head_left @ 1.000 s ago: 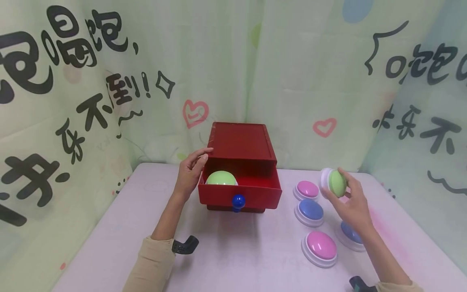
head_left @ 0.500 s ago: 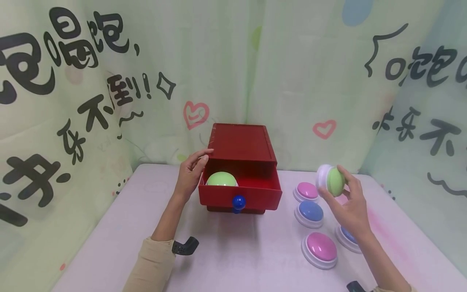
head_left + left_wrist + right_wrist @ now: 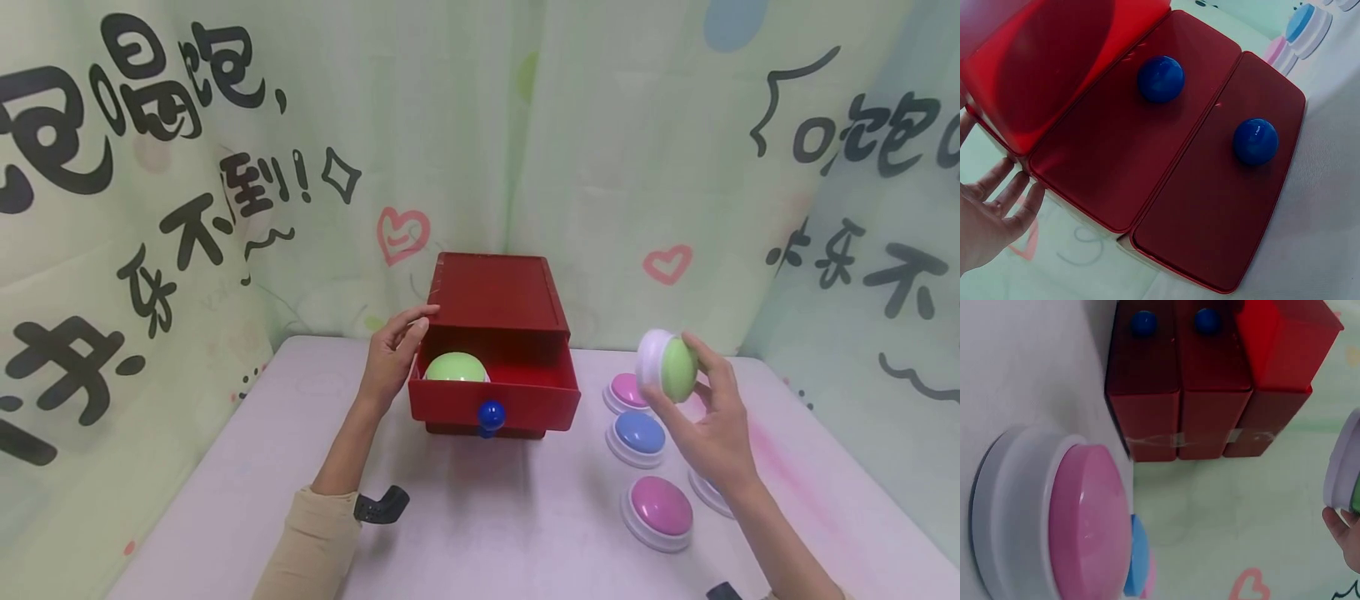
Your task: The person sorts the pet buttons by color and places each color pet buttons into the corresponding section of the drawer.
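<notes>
My right hand (image 3: 712, 421) holds a push button (image 3: 678, 369) with a green dome and white base between thumb and fingers, raised above the table; its edge also shows in the right wrist view. The red drawer cabinet (image 3: 495, 287) stands at the back middle, its top drawer (image 3: 457, 404) pulled out. Inside that drawer, on the left, lies another green button (image 3: 455, 367). My left hand (image 3: 393, 350) touches the cabinet's left side with extended fingers, as the left wrist view also shows. Two lower drawers with blue knobs (image 3: 1160, 79) are closed.
Right of the cabinet, a pink button (image 3: 628, 389), a blue button (image 3: 637, 435) and a nearer pink button (image 3: 660, 507) stand on the white table (image 3: 450, 533). Another button (image 3: 711, 493) is mostly hidden behind my right arm. A printed curtain (image 3: 600, 167) hangs behind.
My right hand has carried the green button left, toward the cabinet, and now covers more of the button beside its wrist. The left hand stays in place on the cabinet.
</notes>
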Motion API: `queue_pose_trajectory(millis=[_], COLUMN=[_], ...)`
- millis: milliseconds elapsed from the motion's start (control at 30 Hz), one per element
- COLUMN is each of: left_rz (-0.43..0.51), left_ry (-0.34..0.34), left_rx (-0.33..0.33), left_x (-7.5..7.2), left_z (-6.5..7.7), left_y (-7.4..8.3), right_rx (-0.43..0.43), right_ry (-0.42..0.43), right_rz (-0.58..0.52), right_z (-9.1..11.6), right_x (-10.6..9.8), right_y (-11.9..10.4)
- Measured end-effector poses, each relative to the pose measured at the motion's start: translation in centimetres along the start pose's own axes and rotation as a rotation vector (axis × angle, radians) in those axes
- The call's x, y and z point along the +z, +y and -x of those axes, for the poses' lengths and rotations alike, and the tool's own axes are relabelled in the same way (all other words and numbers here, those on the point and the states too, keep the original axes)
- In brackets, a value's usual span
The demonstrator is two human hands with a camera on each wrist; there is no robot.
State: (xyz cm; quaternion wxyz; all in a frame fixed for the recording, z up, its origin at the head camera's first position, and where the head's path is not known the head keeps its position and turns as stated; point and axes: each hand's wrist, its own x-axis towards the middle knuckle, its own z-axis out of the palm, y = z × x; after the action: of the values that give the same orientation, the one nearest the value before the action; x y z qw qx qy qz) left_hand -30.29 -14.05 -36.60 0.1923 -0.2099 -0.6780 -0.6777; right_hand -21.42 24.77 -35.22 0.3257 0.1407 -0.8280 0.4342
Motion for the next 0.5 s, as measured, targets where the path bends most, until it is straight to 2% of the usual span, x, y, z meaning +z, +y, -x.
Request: queue_pose_trajectory(millis=[233,500], left_rz=[0.000,-0.009], left_ry=[-0.001,0.005], left_rx=[-0.003,-0.006], left_x=[0.1,0.1], left_z=[-0.1,0.0], left_y=[0.0,0.1], right_rx=[-0.031,-0.204], right_ry=[-0.004,0.018], right_rz=[-0.018,-0.063], right_z=[0.2,0.2], right_x=[0.0,0.3], right_y=[-1.8,-3.2])
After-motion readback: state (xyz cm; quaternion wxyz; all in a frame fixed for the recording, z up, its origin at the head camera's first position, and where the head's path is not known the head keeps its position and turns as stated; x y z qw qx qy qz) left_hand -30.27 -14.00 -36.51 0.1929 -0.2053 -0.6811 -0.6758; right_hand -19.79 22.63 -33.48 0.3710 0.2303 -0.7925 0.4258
